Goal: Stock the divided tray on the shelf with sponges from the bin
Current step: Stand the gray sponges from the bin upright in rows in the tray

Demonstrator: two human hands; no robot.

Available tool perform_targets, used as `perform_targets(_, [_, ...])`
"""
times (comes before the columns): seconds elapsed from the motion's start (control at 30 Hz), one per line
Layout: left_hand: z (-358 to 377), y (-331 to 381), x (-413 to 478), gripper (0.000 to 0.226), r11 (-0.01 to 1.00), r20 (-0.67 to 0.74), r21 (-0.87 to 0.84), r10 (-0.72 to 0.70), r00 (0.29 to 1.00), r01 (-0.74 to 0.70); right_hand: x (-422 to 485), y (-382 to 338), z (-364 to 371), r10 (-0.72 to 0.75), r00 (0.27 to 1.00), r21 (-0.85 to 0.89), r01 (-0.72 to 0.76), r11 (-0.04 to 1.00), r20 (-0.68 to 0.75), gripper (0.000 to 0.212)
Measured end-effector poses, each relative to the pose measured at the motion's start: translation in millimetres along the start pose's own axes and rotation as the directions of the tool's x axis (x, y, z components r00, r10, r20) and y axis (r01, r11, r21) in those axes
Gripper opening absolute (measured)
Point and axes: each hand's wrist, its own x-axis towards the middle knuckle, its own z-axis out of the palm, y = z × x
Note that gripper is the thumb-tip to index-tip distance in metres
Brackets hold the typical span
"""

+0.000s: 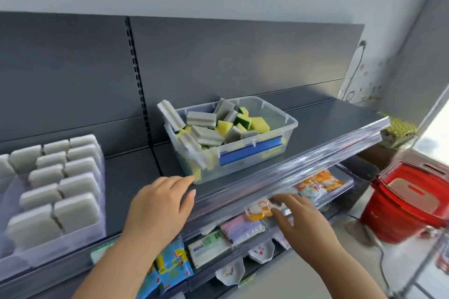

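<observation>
A clear plastic bin (289, 126) stands on the dark shelf (323, 124), filled with loose grey and yellow-green sponges (206, 132). At the left, a clear divided tray (80, 233) holds rows of upright grey sponges (75, 209). My left hand (160, 206) hovers with fingers straight just short of the bin's near left corner and holds nothing. My right hand (298, 218) is spread in front of the shelf's clear front rail (303, 165), below the bin, also with nothing in it.
Lower shelves carry packaged goods (240, 228) and a blue patterned pack (170, 267). A red shopping basket (410, 204) stands on the floor at the right. Dark back panels rise behind the shelf.
</observation>
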Motion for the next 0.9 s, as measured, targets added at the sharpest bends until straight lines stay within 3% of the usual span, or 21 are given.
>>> perform_targets(0.1, [25,35,43,0.042,1.0,-0.001,-0.024,0.003,1.0,-0.003,20,55,-28,0.012,1.0,-0.011,-0.012,1.0,0.024,0.03])
perform_targets(0.27, [48,57,92,0.042,1.0,-0.023,0.001,-0.025,0.999,0.025,82,107,-60,0.002,1.0,0.05,-0.002,0.999,0.007,0.033])
perform_targets(0.6, [95,20,173,0.045,0.991,0.013,0.059,-0.122,0.992,0.121,278,62,-27,-0.26,0.966,0.107,0.257,0.96,0.013,0.029])
perform_targets(0.73, [115,6,204,0.036,0.986,0.088,0.081,-0.149,0.985,0.142,328,43,2,-0.315,0.914,0.067,0.308,0.949,0.255,0.033])
perform_targets(0.83, [122,-1,219,0.035,0.984,0.115,0.115,-0.15,0.982,0.137,348,41,21,-0.255,0.799,-0.02,0.316,0.949,0.544,0.042])
perform_targets(0.9, [126,-7,226,0.035,0.98,0.123,0.147,-0.156,0.98,0.138,358,40,28,-0.212,0.73,-0.073,0.338,0.938,0.649,0.05])
